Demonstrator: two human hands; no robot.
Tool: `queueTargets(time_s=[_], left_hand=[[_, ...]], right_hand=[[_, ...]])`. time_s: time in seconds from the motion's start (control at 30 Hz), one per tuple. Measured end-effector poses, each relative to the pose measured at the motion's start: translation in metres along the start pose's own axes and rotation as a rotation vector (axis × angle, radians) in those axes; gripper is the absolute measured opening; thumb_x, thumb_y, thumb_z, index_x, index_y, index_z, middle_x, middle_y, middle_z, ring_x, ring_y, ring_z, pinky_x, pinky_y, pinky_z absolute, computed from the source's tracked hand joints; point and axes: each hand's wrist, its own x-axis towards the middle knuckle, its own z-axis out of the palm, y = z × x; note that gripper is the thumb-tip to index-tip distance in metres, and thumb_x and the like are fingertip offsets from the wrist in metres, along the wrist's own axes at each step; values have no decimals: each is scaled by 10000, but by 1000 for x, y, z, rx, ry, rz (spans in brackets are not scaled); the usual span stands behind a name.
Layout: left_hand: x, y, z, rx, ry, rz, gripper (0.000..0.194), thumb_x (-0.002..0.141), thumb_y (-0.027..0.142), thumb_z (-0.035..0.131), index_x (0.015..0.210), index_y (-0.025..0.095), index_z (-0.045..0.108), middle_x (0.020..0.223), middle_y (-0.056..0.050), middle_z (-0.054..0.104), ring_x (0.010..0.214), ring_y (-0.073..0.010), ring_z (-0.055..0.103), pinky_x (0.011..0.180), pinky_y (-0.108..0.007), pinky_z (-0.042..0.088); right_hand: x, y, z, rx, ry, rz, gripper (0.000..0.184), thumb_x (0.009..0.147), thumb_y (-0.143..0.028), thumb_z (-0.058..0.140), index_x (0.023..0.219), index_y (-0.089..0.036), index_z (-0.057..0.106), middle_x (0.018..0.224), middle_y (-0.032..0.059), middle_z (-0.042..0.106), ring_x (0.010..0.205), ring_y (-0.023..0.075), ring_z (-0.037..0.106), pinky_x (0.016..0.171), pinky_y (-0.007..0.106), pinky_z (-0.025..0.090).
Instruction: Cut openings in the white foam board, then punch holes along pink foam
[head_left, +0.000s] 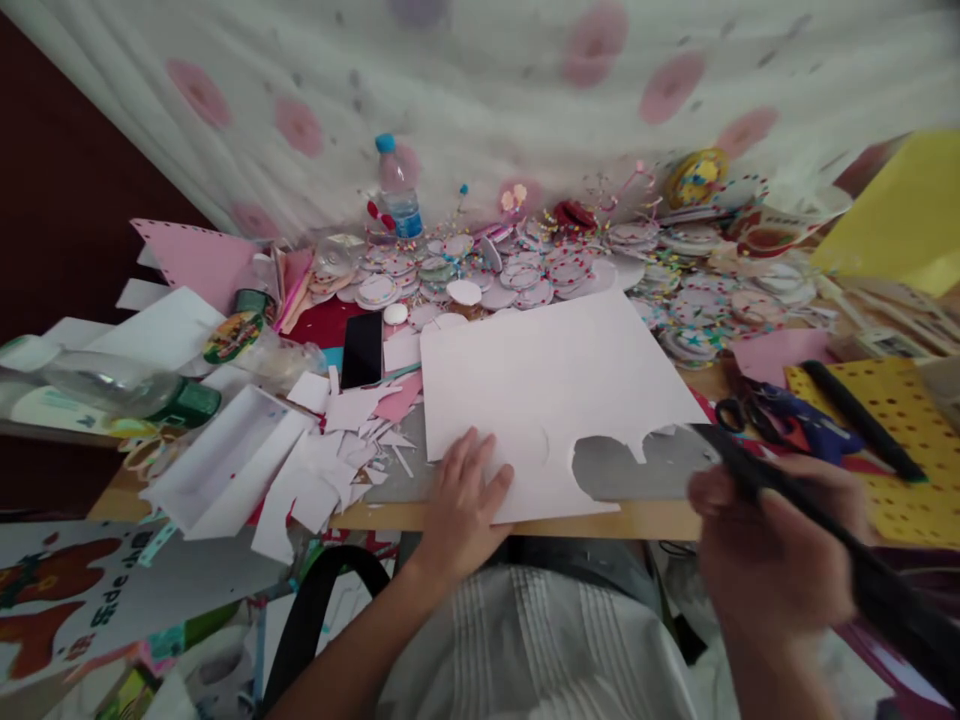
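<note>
A large white sheet (540, 380), stiff like card or foam board, lies on the table in front of me. Rounded pieces are cut out of its lower right edge. My left hand (469, 495) rests flat on its lower left part, fingers spread. To the right, my right hand (780, 550) is closed around a long black pen-like tool (810, 510). The tool's narrow end points up and left, close to the sheet's right corner; motion blurs it, so its exact kind is unclear. A faint curved line shows on the sheet left of the cut-out.
Piles of decorated round discs (525, 270) line the back, near a water bottle (399, 190). A phone (362, 350), paper scraps (352, 430) and a white box (225, 460) are at left. Scissors (739, 413) and a black stick (862, 420) on yellow dotted sheet lie right.
</note>
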Motion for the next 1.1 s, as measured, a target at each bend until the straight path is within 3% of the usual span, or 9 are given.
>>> queueTargets(time_s=[0.07, 0.17, 0.27, 0.43, 0.63, 0.9, 1.1], left_hand=[[-2, -2, 2, -52, 33, -22, 491, 708, 161, 665, 1175, 151, 511, 1408, -216, 436, 1378, -384, 290, 1078, -606, 311], [-4, -5, 5, -137, 60, -62, 717, 732, 160, 656, 1365, 121, 321, 1401, -221, 446, 1383, -332, 310, 1091, -553, 340], [-7, -6, 7, -182, 63, -119, 847, 742, 195, 667, 1443, 125, 195, 1401, -199, 456, 1371, -313, 340, 1089, -518, 367], [-9, -9, 13, -213, 95, -121, 900, 740, 250, 695, 1461, 157, 165, 1397, -172, 475, 1359, -321, 363, 1083, -533, 377], [-8, -11, 17, -207, 173, -81, 877, 740, 234, 695, 1446, 88, 196, 1367, -222, 488, 1342, -330, 387, 1068, -533, 405], [-6, -13, 18, -203, 162, -73, 850, 755, 243, 676, 1441, 75, 204, 1362, -227, 491, 1343, -332, 385, 1065, -544, 404], [-6, -13, 18, -183, 165, -51, 761, 771, 276, 665, 1394, 81, 274, 1356, -234, 496, 1338, -342, 390, 1054, -548, 413]], right_hand=[[4, 9, 28, 117, -159, 93, 187, 758, -297, 635, 910, -244, 539, 611, -43, 532, 514, 132, 488, 479, 267, 349], [13, 22, 54, 24, -360, 213, 200, 782, -315, 665, 905, -229, 533, 586, -47, 520, 523, 127, 486, 502, 258, 363], [20, 32, 68, -36, -515, 284, 159, 838, -360, 620, 875, -218, 560, 591, -41, 519, 537, 123, 479, 512, 250, 367], [24, 42, 78, -198, -766, 315, 217, 913, -391, 524, 838, -203, 601, 573, -26, 551, 568, 130, 518, 563, 251, 403], [21, 52, 78, -270, -862, 295, 193, 906, -385, 539, 814, -215, 532, 605, -37, 525, 533, 108, 491, 503, 226, 381], [25, 49, 76, -446, -934, 203, 138, 892, -319, 563, 803, -213, 554, 679, -17, 572, 605, 113, 506, 536, 225, 388], [30, 52, 76, -421, -980, 180, 144, 893, -280, 555, 769, -209, 536, 675, -25, 551, 603, 103, 485, 544, 219, 381]])
